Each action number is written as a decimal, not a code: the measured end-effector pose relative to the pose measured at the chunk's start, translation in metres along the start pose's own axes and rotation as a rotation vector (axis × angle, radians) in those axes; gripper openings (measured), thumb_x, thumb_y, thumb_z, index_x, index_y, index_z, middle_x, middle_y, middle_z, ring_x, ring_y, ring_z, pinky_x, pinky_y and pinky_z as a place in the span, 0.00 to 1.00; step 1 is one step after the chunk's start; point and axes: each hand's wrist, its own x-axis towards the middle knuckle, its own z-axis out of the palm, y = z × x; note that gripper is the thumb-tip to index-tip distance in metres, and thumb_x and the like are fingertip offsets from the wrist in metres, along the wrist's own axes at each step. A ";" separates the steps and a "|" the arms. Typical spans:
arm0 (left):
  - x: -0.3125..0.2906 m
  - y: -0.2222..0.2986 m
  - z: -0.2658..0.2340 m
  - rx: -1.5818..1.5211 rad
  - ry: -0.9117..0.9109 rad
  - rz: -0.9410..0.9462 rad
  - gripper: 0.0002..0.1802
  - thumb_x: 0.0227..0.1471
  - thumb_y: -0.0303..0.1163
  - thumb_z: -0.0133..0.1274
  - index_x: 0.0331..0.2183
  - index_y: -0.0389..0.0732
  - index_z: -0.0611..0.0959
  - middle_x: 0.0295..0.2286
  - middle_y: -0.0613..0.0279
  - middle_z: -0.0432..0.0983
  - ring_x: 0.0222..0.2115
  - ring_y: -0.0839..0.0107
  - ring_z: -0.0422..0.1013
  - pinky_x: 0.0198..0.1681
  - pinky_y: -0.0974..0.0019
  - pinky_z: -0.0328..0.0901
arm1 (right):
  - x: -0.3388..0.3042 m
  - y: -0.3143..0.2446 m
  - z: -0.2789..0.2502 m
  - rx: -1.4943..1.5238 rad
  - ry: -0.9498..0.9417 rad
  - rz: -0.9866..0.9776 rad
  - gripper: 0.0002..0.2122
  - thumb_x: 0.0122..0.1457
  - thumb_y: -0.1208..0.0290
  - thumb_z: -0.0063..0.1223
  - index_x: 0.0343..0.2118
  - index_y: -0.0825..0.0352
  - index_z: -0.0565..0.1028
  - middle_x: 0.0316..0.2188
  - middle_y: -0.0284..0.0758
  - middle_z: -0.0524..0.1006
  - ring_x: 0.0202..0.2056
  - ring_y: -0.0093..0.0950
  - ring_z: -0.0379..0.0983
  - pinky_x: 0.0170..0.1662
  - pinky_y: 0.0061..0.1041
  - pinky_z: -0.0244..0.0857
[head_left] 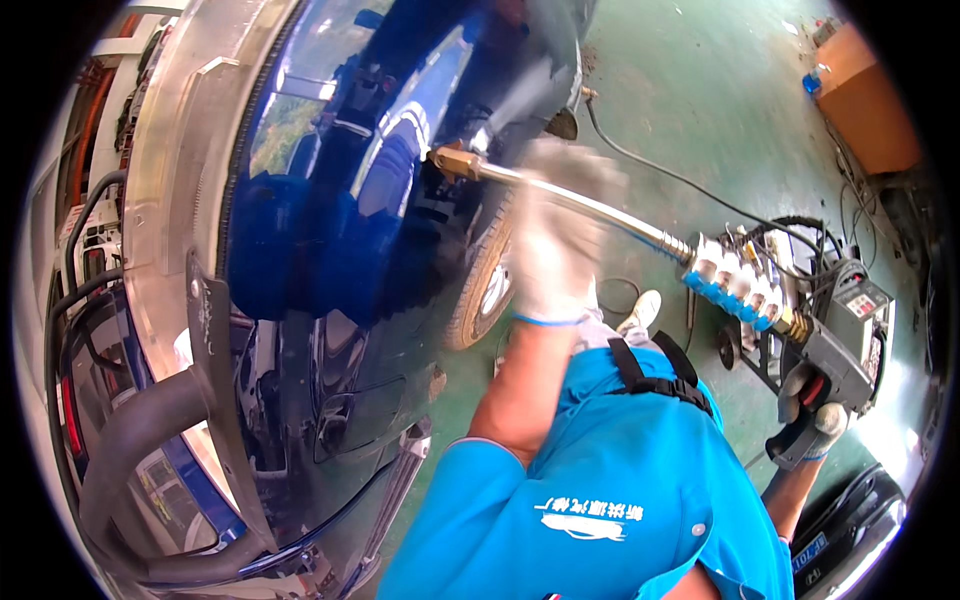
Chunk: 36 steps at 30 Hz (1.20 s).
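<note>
My right hand (818, 420), in a grey-and-white work glove, is wrapped around the handle of a grey slide-hammer dent puller (845, 365). A long metal rod (600, 208) runs leftward from its ridged silver-and-blue sliding weight (735, 280). The rod's brass-coloured tip (455, 163) meets or nearly touches the glossy dark blue car body panel (310, 235). My left hand (562, 235), in a pale glove with a blue cuff, is smeared by motion beside the middle of the rod. Whether its fingers close on the rod cannot be made out.
A wheel (485, 275) stands below the panel. Cables (690, 190) cross the green floor (690, 110) to a wheeled machine (785, 245). A brown box (868, 100) stands at the far right. A thick dark bent tube (130, 430) is at the left.
</note>
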 end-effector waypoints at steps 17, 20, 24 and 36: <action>0.053 0.072 -0.025 -0.501 -0.194 -0.111 0.24 0.64 0.53 0.47 0.27 0.43 0.77 0.12 0.76 0.52 0.10 0.81 0.50 0.15 0.74 0.55 | -0.029 0.033 0.000 -0.226 0.015 -0.219 0.34 0.48 0.50 0.69 0.45 0.78 0.69 0.34 0.43 0.76 0.20 0.28 0.72 0.22 0.23 0.67; 0.030 0.067 0.006 -0.135 0.244 0.096 0.14 0.64 0.41 0.53 0.29 0.44 0.77 0.18 0.74 0.61 0.14 0.81 0.55 0.16 0.73 0.57 | -0.044 0.043 -0.002 0.165 -0.032 -0.002 0.27 0.51 0.61 0.67 0.45 0.78 0.68 0.36 0.45 0.76 0.20 0.29 0.71 0.23 0.27 0.68; -0.013 0.052 0.013 -0.078 0.206 0.146 0.09 0.64 0.36 0.52 0.38 0.41 0.79 0.31 0.62 0.76 0.25 0.71 0.72 0.36 0.63 0.72 | -0.063 0.081 -0.022 0.391 0.030 0.128 0.26 0.52 0.60 0.66 0.45 0.77 0.70 0.34 0.44 0.77 0.21 0.32 0.72 0.26 0.29 0.68; -0.168 -0.070 0.019 0.300 0.033 -0.011 0.09 0.62 0.34 0.53 0.40 0.41 0.81 0.37 0.55 0.81 0.40 0.61 0.78 0.38 0.59 0.70 | -0.074 0.133 -0.066 0.170 -0.080 0.106 0.21 0.66 0.63 0.40 0.57 0.69 0.69 0.41 0.40 0.80 0.35 0.22 0.77 0.27 0.20 0.71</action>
